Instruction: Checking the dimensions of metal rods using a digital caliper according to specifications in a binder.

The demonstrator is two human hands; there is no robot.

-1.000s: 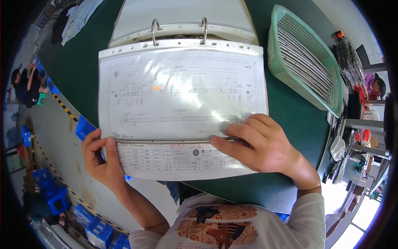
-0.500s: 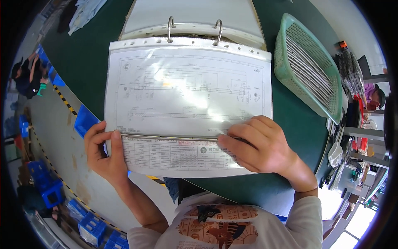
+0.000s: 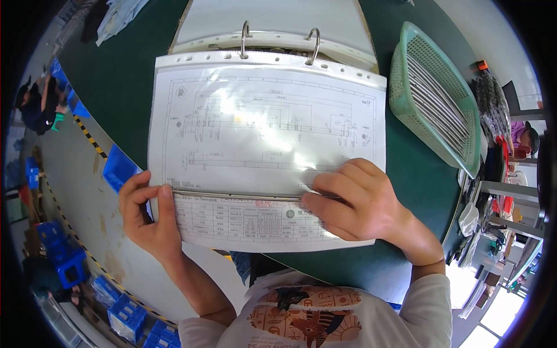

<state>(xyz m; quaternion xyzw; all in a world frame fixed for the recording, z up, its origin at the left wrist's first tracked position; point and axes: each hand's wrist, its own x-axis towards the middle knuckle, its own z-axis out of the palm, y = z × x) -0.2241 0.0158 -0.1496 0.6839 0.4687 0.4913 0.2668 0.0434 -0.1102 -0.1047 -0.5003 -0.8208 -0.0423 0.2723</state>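
Note:
A thin metal rod lies level across the lower part of a technical drawing in a clear sleeve. Fingers and thumb of my left hand pinch the rod's left end, at the sheet's left edge. Toward its right end, my right hand grips it between thumb and bent fingers, hiding that tip. Two open-curved metal rings of a ring binder pass through the sleeve's punched top edge. Glare washes out the middle of the drawing.
Right of the binder, a pale green plastic basket holds many similar rods. Everything rests on a dark green table. Blue crates stand on the floor at left, where another person sits. Cloth lies far left.
The sleeved drawing and binder rings have shifted slightly right in view, the sheet tilting a little. Both hands keep their hold on the rod, whose right side sits slightly lower.

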